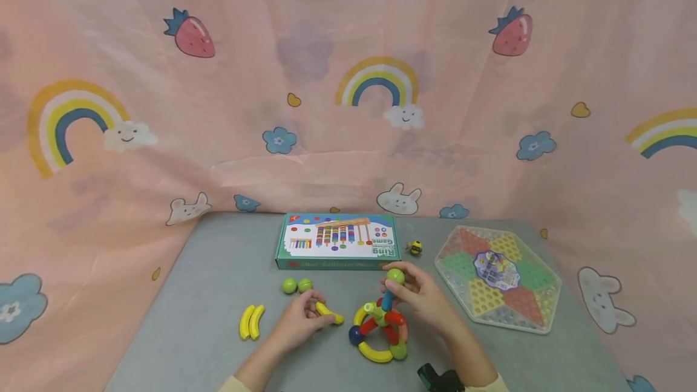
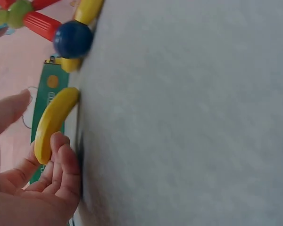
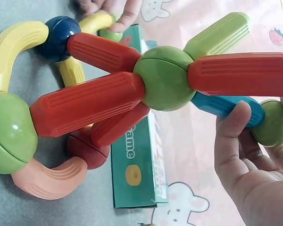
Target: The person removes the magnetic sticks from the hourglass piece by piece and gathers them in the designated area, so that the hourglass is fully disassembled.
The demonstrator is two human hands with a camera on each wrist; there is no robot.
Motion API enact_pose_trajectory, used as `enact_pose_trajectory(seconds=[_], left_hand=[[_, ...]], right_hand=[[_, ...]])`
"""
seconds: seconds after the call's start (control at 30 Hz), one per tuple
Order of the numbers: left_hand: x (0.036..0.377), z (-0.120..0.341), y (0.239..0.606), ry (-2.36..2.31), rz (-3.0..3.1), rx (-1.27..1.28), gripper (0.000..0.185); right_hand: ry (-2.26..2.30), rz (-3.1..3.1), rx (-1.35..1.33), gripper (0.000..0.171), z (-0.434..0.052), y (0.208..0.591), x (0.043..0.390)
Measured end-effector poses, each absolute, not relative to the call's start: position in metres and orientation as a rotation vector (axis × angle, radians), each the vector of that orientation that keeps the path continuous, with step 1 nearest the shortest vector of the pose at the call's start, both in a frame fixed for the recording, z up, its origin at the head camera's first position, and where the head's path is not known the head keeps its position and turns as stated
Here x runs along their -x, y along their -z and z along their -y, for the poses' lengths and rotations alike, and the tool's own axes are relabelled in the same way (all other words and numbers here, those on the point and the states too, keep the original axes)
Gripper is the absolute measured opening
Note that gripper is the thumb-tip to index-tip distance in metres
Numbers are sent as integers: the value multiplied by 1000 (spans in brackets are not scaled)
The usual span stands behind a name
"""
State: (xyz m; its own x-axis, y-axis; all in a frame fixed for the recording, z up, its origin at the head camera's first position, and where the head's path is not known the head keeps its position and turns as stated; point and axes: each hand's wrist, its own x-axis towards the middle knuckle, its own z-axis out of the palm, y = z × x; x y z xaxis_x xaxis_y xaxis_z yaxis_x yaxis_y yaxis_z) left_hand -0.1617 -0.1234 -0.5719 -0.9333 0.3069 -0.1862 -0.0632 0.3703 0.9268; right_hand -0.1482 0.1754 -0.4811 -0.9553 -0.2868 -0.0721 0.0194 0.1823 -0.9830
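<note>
A magnetic ball-and-stick structure stands on the table, its curved base joined by red sticks to a central green ball. At the base are a dark blue ball and yellow curved sticks. My right hand grips a green ball at the end of a blue stick, fingertips also against the stick. Left of the structure, my left hand holds a loose yellow curved stick among its fingers, low over the table, the thumb standing off it in the left wrist view.
Two green balls and two yellow curved sticks lie to the left. A ring game box stands behind, beside a small bee figure. To the right lies a hexagonal board; a dark object is at the front edge.
</note>
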Motion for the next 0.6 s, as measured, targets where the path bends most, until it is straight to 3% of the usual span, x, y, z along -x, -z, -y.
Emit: enact_pose_trajectory(seconds=[0.2, 0.47, 0.6], left_hand=[[159, 118, 574, -1321, -2614, -260, 42], [143, 87, 569, -1010, -2888, -201, 80], [139, 75, 569, -983, -2963, -105, 75]], right_hand=[[1856, -2212, 256, 44, -175, 481, 148], [1853, -2208, 256, 45, -174, 480, 148], [1848, -2216, 245, 44, -174, 481, 148]])
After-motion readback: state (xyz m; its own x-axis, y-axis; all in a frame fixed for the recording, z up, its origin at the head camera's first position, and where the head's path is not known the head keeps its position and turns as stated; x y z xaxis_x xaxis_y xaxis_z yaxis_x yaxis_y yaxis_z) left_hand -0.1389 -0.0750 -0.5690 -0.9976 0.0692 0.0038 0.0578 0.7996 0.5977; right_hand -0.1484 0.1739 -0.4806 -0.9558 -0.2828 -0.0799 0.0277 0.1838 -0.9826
